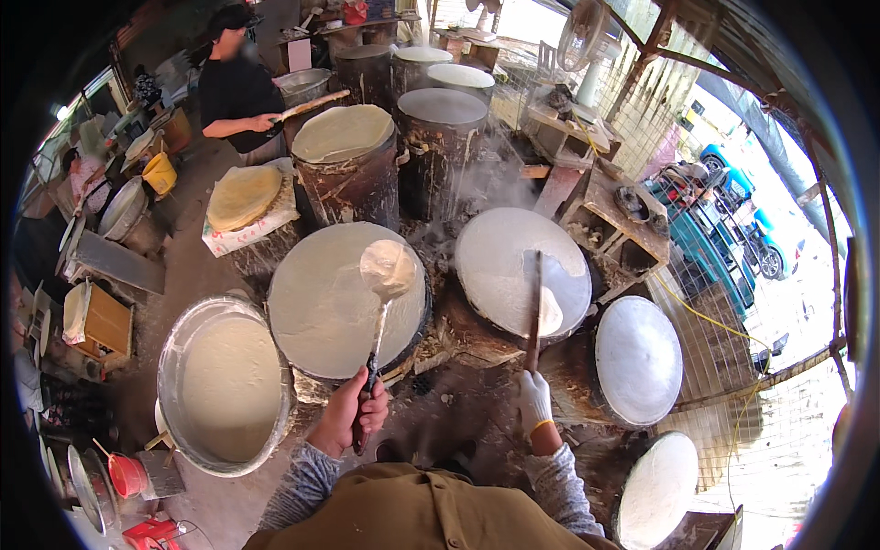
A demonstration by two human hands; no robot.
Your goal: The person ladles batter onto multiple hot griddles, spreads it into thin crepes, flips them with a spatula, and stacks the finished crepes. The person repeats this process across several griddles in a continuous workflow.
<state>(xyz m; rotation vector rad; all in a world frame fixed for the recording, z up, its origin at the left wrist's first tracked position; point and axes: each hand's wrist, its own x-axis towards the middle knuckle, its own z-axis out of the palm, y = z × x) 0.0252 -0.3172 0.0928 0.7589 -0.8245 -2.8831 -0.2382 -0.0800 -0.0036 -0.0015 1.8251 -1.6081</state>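
Bare, my left hand (348,411) is closed round the dark handle of a ladle (389,270). The ladle's round bowl, coated in pale batter, is over a griddle (316,302) covered with a whitish layer; whether it touches is unclear. My right hand (534,403), in a white glove, grips a long wooden spreader (534,307). That spreader lies across the right griddle (495,261), with a cream patch of batter beside its blade. Pale coating covers this griddle's left part, while grey surface shows to the right. Left of me stands a wide metal basin (229,394) of batter.
More round griddles (639,360) stand to my right. Ahead are a drum griddle (344,136) bearing a pale sheet, a stack of flatbreads (246,197) and steaming drums. A person in black (240,96) holds a wooden paddle there. A wooden stand (616,220) is at the right.
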